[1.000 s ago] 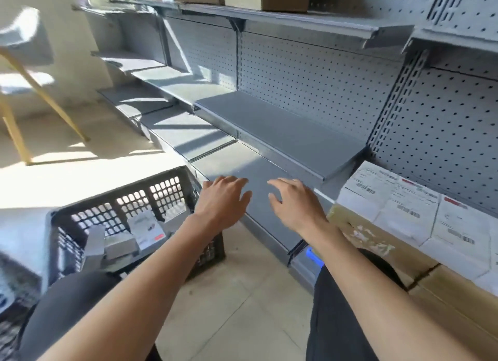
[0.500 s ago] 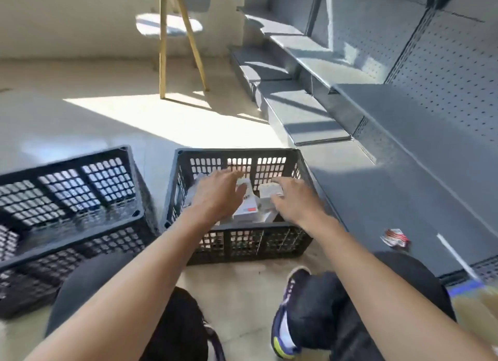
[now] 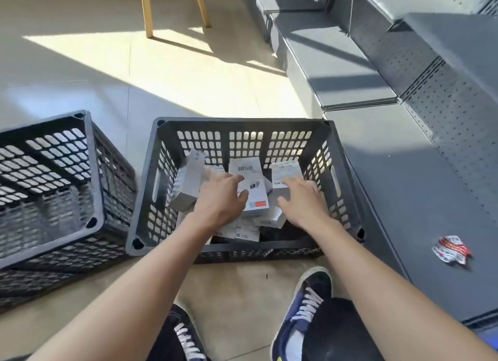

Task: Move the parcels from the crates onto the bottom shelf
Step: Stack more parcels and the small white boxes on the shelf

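Both hands, the left hand (image 3: 219, 199) and right hand (image 3: 303, 199), reach open and grip nothing; under them the parcels (image 3: 249, 184) look light, stiff; best gripped by the sides.

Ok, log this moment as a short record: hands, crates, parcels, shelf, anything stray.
left hand: inside the middle crate, fingers spread over the white parcels, nothing lifted yet
right hand: inside the same crate, fingers resting on a white parcel
middle crate: black, holds a loose pile of white labelled boxes
left crate: black, no parcels visible inside
bottom shelf: grey, right of the middle crate, no parcels on the part in view
stray item: crumpled red and white wrapper lying on the shelf
chair legs: wooden, on the floor beyond the crates
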### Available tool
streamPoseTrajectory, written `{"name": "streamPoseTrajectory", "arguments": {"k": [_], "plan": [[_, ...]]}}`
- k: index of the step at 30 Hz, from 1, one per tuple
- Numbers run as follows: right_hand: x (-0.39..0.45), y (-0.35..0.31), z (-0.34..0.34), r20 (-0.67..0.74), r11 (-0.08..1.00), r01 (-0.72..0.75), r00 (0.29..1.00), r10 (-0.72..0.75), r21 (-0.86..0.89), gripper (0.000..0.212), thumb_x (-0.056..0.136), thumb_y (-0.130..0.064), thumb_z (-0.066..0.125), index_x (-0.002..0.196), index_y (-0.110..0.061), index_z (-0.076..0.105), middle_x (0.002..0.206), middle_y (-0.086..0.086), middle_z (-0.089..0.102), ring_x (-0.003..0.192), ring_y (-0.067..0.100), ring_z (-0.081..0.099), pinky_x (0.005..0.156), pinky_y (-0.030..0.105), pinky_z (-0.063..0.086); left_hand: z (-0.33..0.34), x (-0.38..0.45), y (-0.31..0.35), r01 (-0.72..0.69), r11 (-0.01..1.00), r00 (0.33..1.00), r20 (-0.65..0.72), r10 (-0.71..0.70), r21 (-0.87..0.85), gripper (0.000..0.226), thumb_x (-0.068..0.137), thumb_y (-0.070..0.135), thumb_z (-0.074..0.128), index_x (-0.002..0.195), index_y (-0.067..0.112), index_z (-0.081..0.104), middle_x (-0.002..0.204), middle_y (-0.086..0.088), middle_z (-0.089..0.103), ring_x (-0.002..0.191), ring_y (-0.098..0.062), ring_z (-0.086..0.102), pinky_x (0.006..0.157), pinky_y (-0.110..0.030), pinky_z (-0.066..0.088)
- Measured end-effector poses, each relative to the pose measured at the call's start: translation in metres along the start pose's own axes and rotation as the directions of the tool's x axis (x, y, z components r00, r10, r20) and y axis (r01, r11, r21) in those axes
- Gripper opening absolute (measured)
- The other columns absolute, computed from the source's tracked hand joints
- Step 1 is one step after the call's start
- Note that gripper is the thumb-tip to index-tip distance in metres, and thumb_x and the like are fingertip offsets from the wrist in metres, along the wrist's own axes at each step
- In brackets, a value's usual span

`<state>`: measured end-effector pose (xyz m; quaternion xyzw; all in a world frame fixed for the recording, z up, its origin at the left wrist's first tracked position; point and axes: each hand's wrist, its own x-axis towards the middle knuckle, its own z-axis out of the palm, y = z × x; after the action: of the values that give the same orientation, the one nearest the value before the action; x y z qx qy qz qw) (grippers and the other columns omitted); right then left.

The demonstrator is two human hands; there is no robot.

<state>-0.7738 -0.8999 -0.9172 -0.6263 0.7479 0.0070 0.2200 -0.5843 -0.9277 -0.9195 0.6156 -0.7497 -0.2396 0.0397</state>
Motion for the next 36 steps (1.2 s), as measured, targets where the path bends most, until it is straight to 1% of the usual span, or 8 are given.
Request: {"name": "streamPoseTrajectory", "arguments": {"k": [8, 12, 15, 19, 22, 27, 31, 36], "plan": [[0.074, 0.024, 0.043, 0.042, 0.996, -0.081, 0.996, 0.082, -0.028, 0.049, 0.097, -0.04, 0.046, 0.143, -0.024, 0.045, 0.153, 0.003, 0.036, 0.14, 0.029, 0.024, 0.111, 0.049, 0.032, 0.063, 0.063, -0.006, 0.038, 0.999, 0.993, 0.113, -0.039, 0.01, 0.047, 0.099, 0.04, 0.051, 0.143, 0.023, 0.052, 0.148, -0.005, 0.047, 0.135, -0.03, 0.041, 0.109, -0.047, 0.039], [0.102, 0.026, 0.059, 0.035, 0.996, -0.08, 0.996, 0.081, -0.044, 0.05, 0.1, -0.038, 0.043, 0.148, -0.024, 0.039, 0.158, 0.004, 0.031, 0.142, 0.03, 0.022, 0.111, 0.05, 0.027, 0.086, 0.081, -0.006, 0.035, 0.999, 0.988, 0.147, -0.04, 0.033, 0.045, 0.098, 0.04, 0.05, 0.142, 0.031, 0.05, 0.164, -0.006, 0.026, 0.15, -0.032, 0.018, 0.115, -0.053, 0.03], [0.119, 0.027, 0.067, 0.009, 0.995, -0.081, 0.997, 0.082, -0.059, 0.048, 0.102, -0.039, 0.041, 0.148, -0.025, 0.041, 0.157, 0.005, 0.033, 0.143, 0.029, 0.022, 0.11, 0.051, 0.026, 0.1, 0.092, -0.007, 0.058, 0.997, 0.983, 0.169, -0.066, 0.049, 0.048, 0.096, 0.039, 0.051, 0.143, 0.031, 0.044, 0.167, -0.008, 0.013, 0.153, -0.032, 0.005, 0.114, -0.057, 0.026], [0.138, 0.031, 0.077, 0.026, 0.992, -0.117, 0.993, 0.118, -0.042, 0.051, 0.1, -0.044, 0.044, 0.147, -0.025, 0.044, 0.158, 0.008, 0.032, 0.144, 0.031, 0.02, 0.11, 0.054, 0.024, 0.116, 0.101, -0.005, 0.051, 0.991, 0.988, 0.141, -0.069, 0.126, 0.043, 0.094, 0.044, 0.051, 0.133, 0.028, 0.042, 0.159, -0.013, 0.018, 0.148, -0.034, 0.009, 0.105, -0.059, 0.031], [0.147, 0.038, 0.085, 0.054, 0.989, -0.13, 0.99, 0.134, -0.071, 0.062, 0.098, -0.051, 0.044, 0.153, -0.025, 0.033, 0.162, 0.011, 0.023, 0.146, 0.036, 0.016, 0.112, 0.057, 0.025, 0.127, 0.108, -0.002, 0.061, 0.986, 0.989, 0.125, -0.081, 0.154, 0.055, 0.096, 0.052, 0.044, 0.143, 0.025, 0.033, 0.164, -0.016, 0.007, 0.151, -0.039, 0.001, 0.108, -0.061, 0.028], [0.153, 0.053, 0.094, 0.139, 0.975, -0.194, 0.968, 0.207, -0.106, 0.075, 0.093, -0.064, 0.042, 0.157, -0.031, 0.018, 0.167, 0.012, -0.003, 0.149, 0.046, -0.002, 0.118, 0.058, 0.011, 0.129, 0.12, 0.002, 0.092, 0.99, 0.989, 0.109, -0.103, 0.107, 0.074, 0.094, 0.069, 0.036, 0.15, 0.022, 0.026, 0.167, -0.018, -0.001, 0.152, -0.042, -0.008, 0.112, -0.064, 0.024], [0.153, 0.06, 0.092, 0.169, 0.975, -0.182, 0.965, 0.202, -0.128, 0.078, 0.089, -0.069, 0.045, 0.154, -0.033, 0.021, 0.166, 0.012, -0.001, 0.141, 0.047, 0.02, 0.114, 0.055, 0.02, 0.132, 0.128, 0.007, 0.144, 0.987, 0.985, 0.085, -0.15, 0.071, 0.084, 0.088, 0.077, 0.039, 0.144, 0.015, 0.034, 0.165, -0.022, 0.006, 0.152, -0.045, -0.006, 0.111, -0.064, 0.027], [0.146, 0.066, 0.084, 0.163, 0.982, -0.176, 0.969, 0.184, -0.064, 0.077, 0.088, -0.063, 0.054, 0.154, -0.034, 0.026, 0.167, 0.006, 0.002, 0.139, 0.042, 0.025, 0.113, 0.053, 0.024, 0.133, 0.131, 0.004, 0.155, 0.987, 0.984, 0.084, -0.159, 0.046, 0.08, 0.083, 0.061, 0.055, 0.145, 0.016, 0.03, 0.165, -0.02, 0.005, 0.152, -0.044, -0.006, 0.111, -0.066, 0.027]]}}
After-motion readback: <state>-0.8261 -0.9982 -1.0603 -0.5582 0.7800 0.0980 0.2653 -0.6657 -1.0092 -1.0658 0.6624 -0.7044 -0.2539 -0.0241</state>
